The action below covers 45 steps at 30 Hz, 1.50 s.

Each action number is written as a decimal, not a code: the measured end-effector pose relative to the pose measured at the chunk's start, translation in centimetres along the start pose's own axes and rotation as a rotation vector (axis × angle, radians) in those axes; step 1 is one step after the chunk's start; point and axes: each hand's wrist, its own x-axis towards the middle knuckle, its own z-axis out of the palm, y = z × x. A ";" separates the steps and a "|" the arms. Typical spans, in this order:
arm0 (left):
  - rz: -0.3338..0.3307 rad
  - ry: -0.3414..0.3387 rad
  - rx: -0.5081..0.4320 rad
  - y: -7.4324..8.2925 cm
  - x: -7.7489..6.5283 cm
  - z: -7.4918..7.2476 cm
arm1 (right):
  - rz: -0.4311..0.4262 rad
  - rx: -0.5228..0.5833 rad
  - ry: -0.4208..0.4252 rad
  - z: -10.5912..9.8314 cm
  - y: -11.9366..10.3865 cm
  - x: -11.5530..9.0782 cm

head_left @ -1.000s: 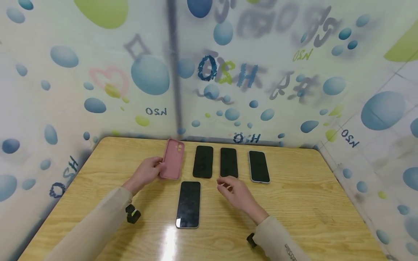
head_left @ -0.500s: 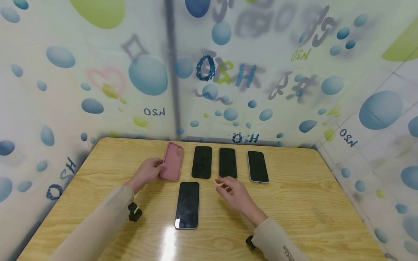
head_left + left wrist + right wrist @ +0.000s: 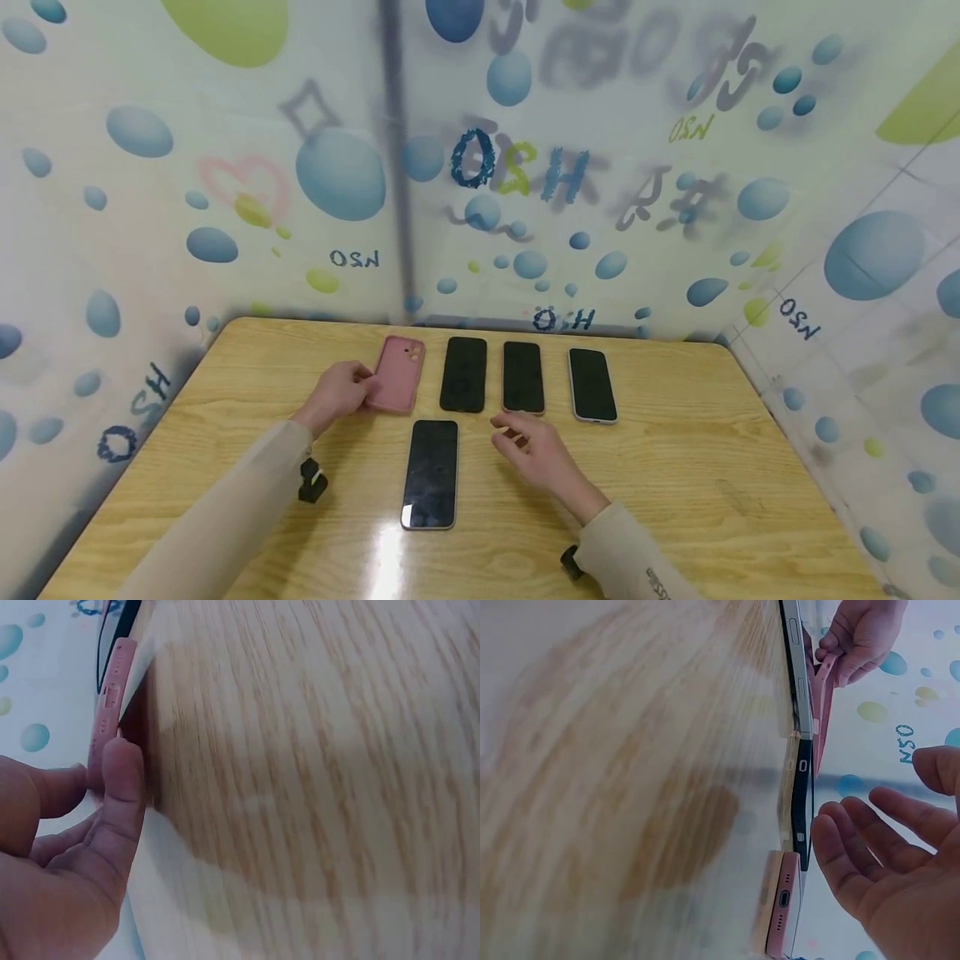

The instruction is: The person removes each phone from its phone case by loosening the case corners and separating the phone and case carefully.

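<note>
A pink phone case [image 3: 397, 375] lies at the left end of the back row, its inner side up and its camera cutouts at the far end. My left hand [image 3: 340, 392] pinches its near left corner between thumb and fingers; in the left wrist view the case's port edge [image 3: 112, 697] faces me, slightly raised off the table. Over the table, just in front of the third item in the row, a pink-edged phone [image 3: 522, 377], my right hand [image 3: 542, 452] hovers with loosely bent fingers and holds nothing. A silver-edged phone [image 3: 431, 473] lies screen up between the hands.
A black phone [image 3: 464, 373] lies beside the case, and a light-edged phone [image 3: 592, 383] ends the row at the right. The wooden table [image 3: 712, 467] meets a wall covering [image 3: 645, 275] with blue and green drops behind.
The pink case's far end has come down toward the table, still in my left hand. My right hand has drifted slightly left and nearer to me; the phones stay put.
</note>
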 end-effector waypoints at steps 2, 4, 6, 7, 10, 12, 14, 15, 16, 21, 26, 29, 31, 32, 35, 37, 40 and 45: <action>-0.006 -0.002 0.013 0.0 0.0 0.0 | 0.008 0.005 -0.001 0.1 0.1 0.0; -0.012 -0.007 0.029 0.1 0.0 -0.1 | 0.016 0.007 -0.002 0.2 0.1 -0.1; -0.003 -0.015 0.065 0.2 0.0 -0.1 | 0.025 0.011 -0.005 0.2 0.2 -0.2; 0.004 -0.019 0.086 0.3 0.0 -0.2 | 0.030 0.015 -0.005 0.2 0.2 -0.2; 0.043 -0.029 0.166 0.5 0.0 -0.3 | 0.040 0.015 -0.003 0.2 0.1 -0.3; 0.067 -0.026 0.228 0.6 0.0 -0.4 | 0.047 0.016 0.000 0.2 0.1 -0.3; 0.077 -0.024 0.267 0.9 -0.1 -0.4 | 0.054 0.016 0.003 0.2 0.1 -0.3; 0.077 -0.022 0.282 1.0 -0.3 -0.4 | 0.056 0.018 0.004 0.2 0.1 -0.3; 0.074 -0.020 0.294 1.2 -0.4 -0.5 | 0.055 0.018 0.003 0.1 0.1 -0.3; 0.083 -0.004 0.322 1.6 -0.8 -0.4 | 0.034 0.011 -0.008 -0.3 0.1 -0.1; 0.170 0.032 0.357 2.3 -0.9 0.2 | 0.004 -0.029 0.012 -1.0 0.2 0.2; 0.223 0.041 0.402 2.9 -1.0 0.7 | -0.011 -0.041 0.026 -1.4 0.2 0.5; 0.246 0.045 0.417 3.3 -1.2 1.1 | -0.022 -0.050 0.036 -1.6 0.3 0.7; 0.262 0.052 0.424 3.5 -1.3 1.3 | -0.029 -0.051 0.043 -1.7 0.3 0.9; 0.329 0.074 0.444 4.2 -1.5 2.1 | -0.038 -0.065 0.058 -1.9 0.4 1.2; 0.393 0.093 0.492 4.7 -1.7 2.6 | -0.029 -0.072 0.066 -2.0 0.4 1.4; 0.444 0.086 0.527 5.4 -1.8 3.3 | -0.005 -0.089 0.074 -2.2 0.5 1.7; 0.406 0.051 0.443 6.1 -1.4 4.4 | 0.003 -0.131 0.093 -2.4 0.7 2.4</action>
